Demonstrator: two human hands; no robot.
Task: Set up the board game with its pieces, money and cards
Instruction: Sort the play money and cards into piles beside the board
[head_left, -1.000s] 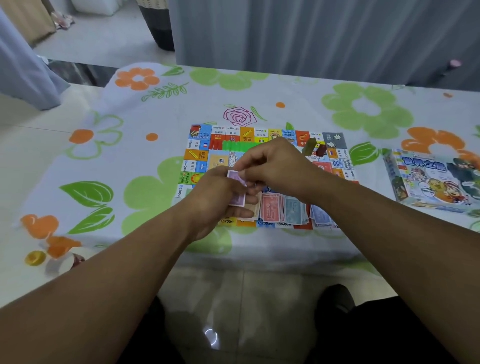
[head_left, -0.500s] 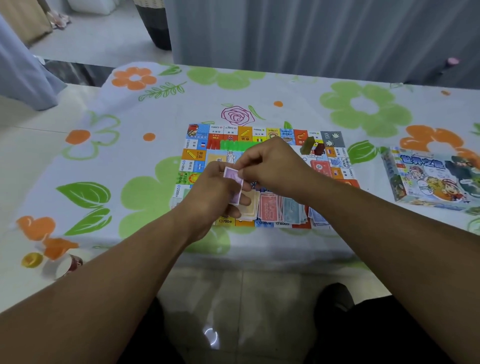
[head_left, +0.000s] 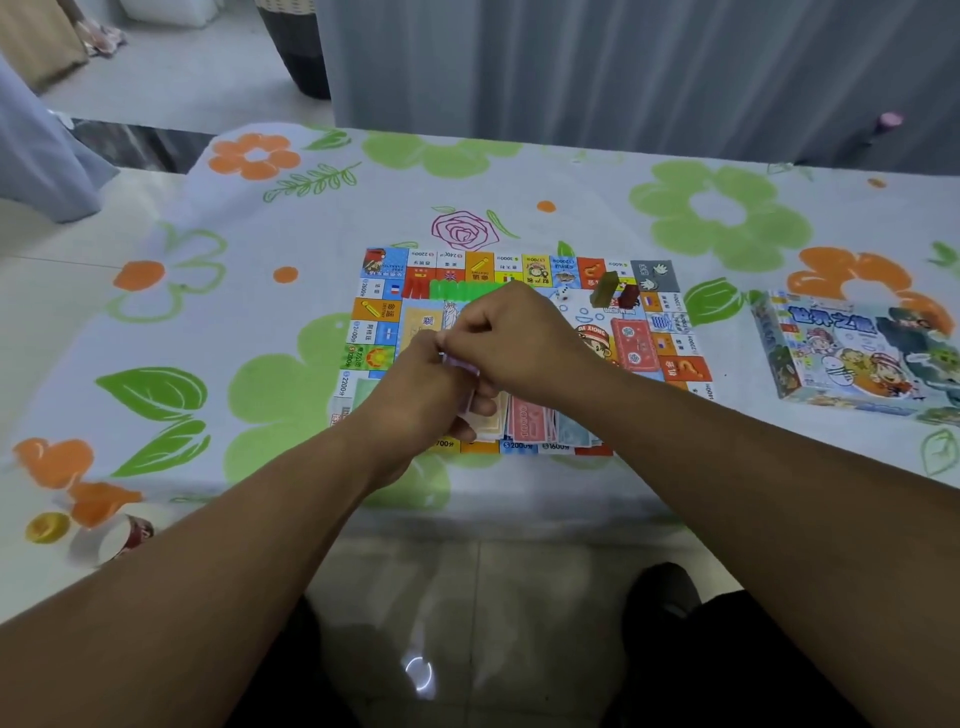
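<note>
Banknotes (head_left: 465, 370) of thin purple paper sat in a small sheaf between both hands, above the near middle of the board (head_left: 374, 312). The left hand (head_left: 421, 400) cupped the sheaf from below, its fingers curled round the near edge. The right hand (head_left: 519, 338) reached over from above, thumb and forefinger pinched on the sheaf's far top edge and the other fingers folded in. The number of notes could not be told, since the hands hid most of the sheaf.

Such notes looked very light, limp and a little slick, likely to cling together and to slide or flutter if dropped carelessly. The sensible hold seemed a gentle pinch at one corner or short edge, peeling off a single note while the other hand steadied the rest. A hard squeeze would probably crease them.

Along the board's near edge lay three fanned piles side by side: a beige pile (head_left: 493, 423), a red pile (head_left: 530, 423) just right of it, and a blue pile (head_left: 571, 431) further right. The purple notes would likely belong beside these, though the left hand hid that spot.

Farther off stood a row of green houses (head_left: 462, 291), with an olive piece (head_left: 602, 288) and a dark red piece (head_left: 628, 296) near the far right corner. The game box (head_left: 852, 353) lay well apart on the right of the desk (head_left: 519, 171).
</note>
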